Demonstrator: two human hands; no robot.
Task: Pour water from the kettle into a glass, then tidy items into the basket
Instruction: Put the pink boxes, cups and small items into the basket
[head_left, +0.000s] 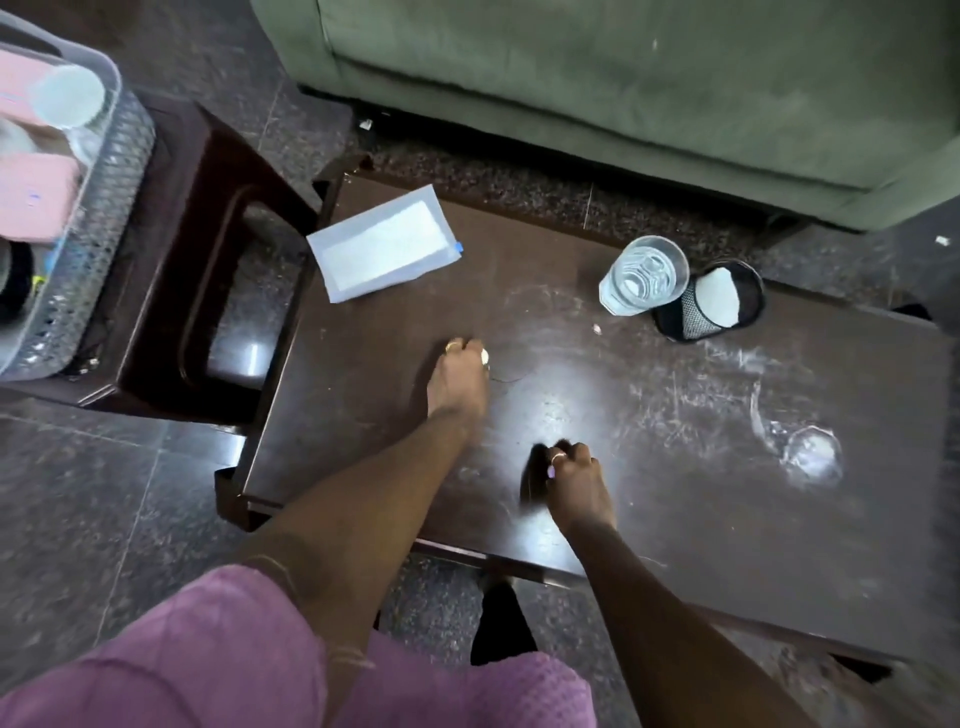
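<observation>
Dark scuffed wooden table (649, 426) on speckled stone floor (104, 493), green sofa (623, 78) beyond.

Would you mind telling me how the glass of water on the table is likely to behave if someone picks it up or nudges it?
The glass looks nearly full, so it is probably heavy for its size and apt to spill if tilted. Its clear, smooth wall may be slippery. It stands right against the mesh cup, so a push might shift both.
</observation>
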